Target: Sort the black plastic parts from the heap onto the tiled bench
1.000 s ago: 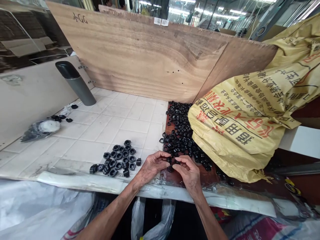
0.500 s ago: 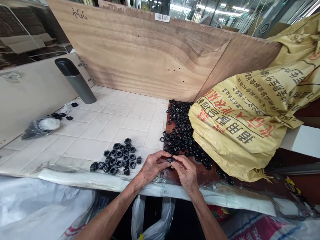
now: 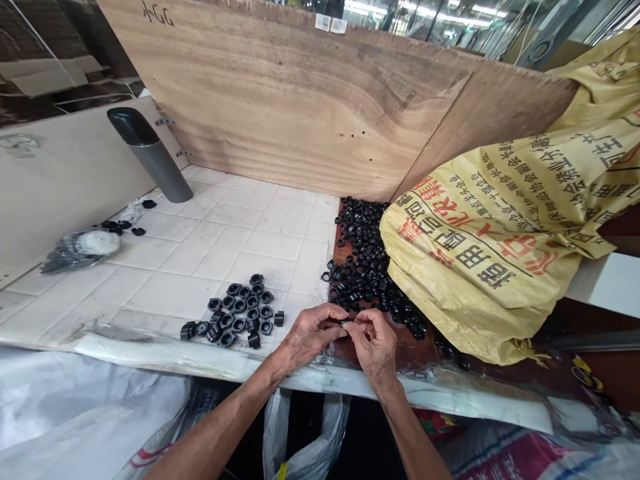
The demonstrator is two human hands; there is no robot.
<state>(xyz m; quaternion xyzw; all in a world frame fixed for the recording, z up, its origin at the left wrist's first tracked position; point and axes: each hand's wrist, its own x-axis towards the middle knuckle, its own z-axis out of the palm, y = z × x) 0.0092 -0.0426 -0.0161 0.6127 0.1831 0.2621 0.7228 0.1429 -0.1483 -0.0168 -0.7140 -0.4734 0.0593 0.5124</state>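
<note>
Pinching a small black part (image 3: 346, 321) between their fingertips, the left hand (image 3: 316, 332) and right hand (image 3: 374, 339) meet over the near end of the brown board (image 3: 413, 350); fingers hide most of it. Just beyond lies a loose heap (image 3: 367, 257) of black rings, against the yellow sack (image 3: 470, 253). Left of the hands, a group of black caps (image 3: 239, 307) sits on the white tabletop (image 3: 165, 290). Farther off, a flask (image 3: 157, 167) stands near the wooden panel (image 3: 300, 100).

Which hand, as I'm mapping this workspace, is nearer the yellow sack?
Right: the right hand is left of the yellow sack; the left hand is farther left.
</note>
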